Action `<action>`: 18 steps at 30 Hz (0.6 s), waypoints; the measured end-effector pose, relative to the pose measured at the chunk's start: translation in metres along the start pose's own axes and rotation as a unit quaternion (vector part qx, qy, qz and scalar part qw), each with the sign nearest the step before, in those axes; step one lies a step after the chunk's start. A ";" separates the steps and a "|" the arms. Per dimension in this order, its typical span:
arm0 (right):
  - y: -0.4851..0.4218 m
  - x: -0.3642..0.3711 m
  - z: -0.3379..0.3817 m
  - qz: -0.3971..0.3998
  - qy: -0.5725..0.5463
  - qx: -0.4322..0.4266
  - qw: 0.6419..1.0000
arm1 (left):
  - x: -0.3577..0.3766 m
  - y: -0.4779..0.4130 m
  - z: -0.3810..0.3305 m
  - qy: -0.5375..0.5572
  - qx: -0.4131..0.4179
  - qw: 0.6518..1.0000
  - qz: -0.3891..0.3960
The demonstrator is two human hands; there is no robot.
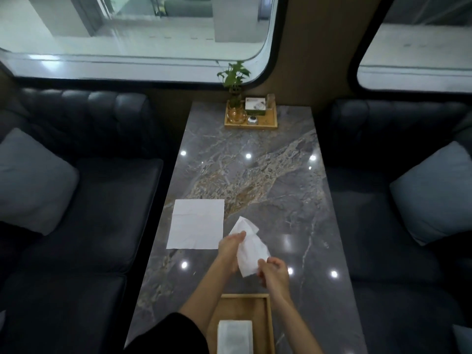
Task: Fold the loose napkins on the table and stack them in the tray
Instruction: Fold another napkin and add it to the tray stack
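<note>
Two hands share one crumpled white napkin (249,249) just below the middle of the frame. The left hand (231,249) pinches its upper part and the right hand (274,273) grips its lower corner. A clean fold likely calls for matching the edges and pressing the crease on the table (268,180). A second napkin (196,224) lies flat at left. A folded stack (235,337) sits in the wooden tray (268,325) at bottom centre.
</note>
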State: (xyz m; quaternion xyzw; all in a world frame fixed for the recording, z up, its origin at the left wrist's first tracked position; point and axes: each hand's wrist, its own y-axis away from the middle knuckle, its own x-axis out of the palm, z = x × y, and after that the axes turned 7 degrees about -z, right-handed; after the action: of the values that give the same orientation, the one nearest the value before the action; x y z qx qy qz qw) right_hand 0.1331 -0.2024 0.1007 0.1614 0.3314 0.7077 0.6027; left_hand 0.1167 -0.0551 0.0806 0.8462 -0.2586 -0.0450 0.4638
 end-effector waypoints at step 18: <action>0.139 -0.017 0.111 0.302 -0.112 -0.137 0.937 | -0.084 0.310 -0.144 -0.177 0.372 0.906 0.100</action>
State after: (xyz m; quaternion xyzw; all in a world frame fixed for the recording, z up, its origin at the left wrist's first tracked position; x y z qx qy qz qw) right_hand 0.1024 -0.1963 0.2768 0.2485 0.0969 0.8723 0.4099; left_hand -0.0334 -0.0403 0.3989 0.9050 -0.4178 -0.0479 0.0641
